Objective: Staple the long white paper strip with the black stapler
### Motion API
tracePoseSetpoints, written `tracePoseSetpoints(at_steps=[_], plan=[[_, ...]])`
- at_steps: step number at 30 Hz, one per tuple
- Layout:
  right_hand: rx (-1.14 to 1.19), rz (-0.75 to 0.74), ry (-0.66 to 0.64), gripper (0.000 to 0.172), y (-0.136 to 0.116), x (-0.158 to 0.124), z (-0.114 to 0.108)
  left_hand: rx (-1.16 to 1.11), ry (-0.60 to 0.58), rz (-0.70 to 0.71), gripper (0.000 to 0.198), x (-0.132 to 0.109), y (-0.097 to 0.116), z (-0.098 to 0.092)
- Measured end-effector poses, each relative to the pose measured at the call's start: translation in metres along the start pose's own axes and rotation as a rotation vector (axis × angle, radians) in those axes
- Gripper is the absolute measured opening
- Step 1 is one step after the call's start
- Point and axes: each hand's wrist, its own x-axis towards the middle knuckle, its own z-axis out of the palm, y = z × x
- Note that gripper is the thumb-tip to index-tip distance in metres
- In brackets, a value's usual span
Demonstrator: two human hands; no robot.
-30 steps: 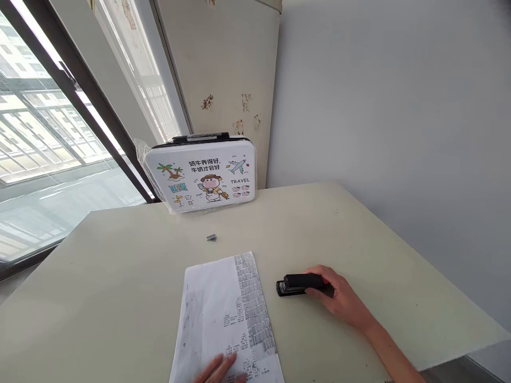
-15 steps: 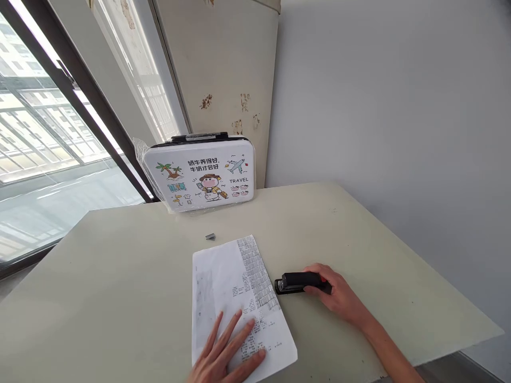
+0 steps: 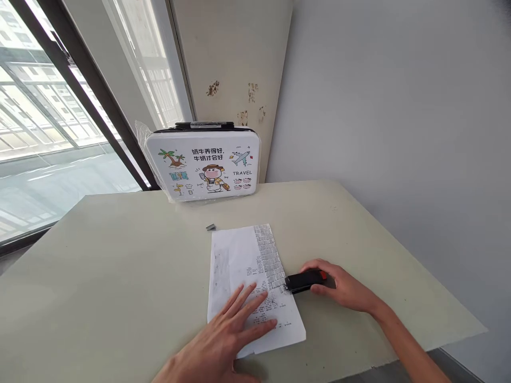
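Note:
A printed white sheet of paper lies on the pale table. My left hand rests flat on the sheet's near part, fingers spread. My right hand is closed round a black stapler with a red tip at its back end. The stapler's front end touches the sheet's right edge, at its band of dense print.
A small grey block of staples lies just beyond the sheet. A white cartoon-printed case marked TRAVEL stands at the table's far edge against the wall. A large window fills the left.
My left hand slid the sheet forward and to the right. The stapler's front end, earlier apart from the sheet, now meets its right edge. The view shifted slightly.

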Motion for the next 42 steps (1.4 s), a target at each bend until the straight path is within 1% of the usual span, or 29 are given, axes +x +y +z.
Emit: tracePoseSetpoints(at_steps=[1, 2, 5, 7, 11, 15, 21, 26, 35, 42], plan=[[-0.003, 0.011, -0.001, 0.045, -0.005, 0.001, -0.001, -0.026, 0.003, 0.0, 0.091, 0.004, -0.003, 0.0], [-0.007, 0.023, 0.017, 0.046, -0.011, 0.003, 0.0, -0.045, 0.014, 0.0, 0.091, 0.008, -0.007, 0.0], [-0.037, 0.043, 0.166, 0.049, -0.033, 0.015, 0.012, -0.071, 0.03, 0.034, 0.082, 0.025, -0.018, 0.004], [-0.086, 0.037, 0.228, 0.053, -0.046, 0.025, 0.025, -0.073, 0.024, 0.07, 0.08, 0.036, -0.023, 0.009], [-0.22, 0.039, 0.212, 0.058, -0.06, 0.04, 0.042, -0.072, 0.047, 0.105, 0.079, 0.047, -0.027, 0.016], [-0.286, 0.079, 0.195, 0.06, -0.06, 0.045, 0.044, -0.084, 0.059, 0.123, 0.079, 0.049, -0.028, 0.018], [-0.35, 0.131, 0.178, 0.061, -0.06, 0.047, 0.047, -0.102, 0.036, 0.136, 0.078, 0.048, -0.03, 0.02], [-0.378, 0.149, 0.202, 0.061, -0.06, 0.049, 0.051, -0.113, 0.061, 0.14, 0.078, 0.047, -0.029, 0.022], [-0.409, 0.136, 0.215, 0.057, -0.057, 0.051, 0.052, -0.125, 0.04, 0.136, 0.076, 0.047, -0.03, 0.024], [-0.44, 0.131, 0.231, 0.059, -0.056, 0.051, 0.055, -0.123, 0.025, 0.131, 0.076, 0.048, -0.03, 0.023]])
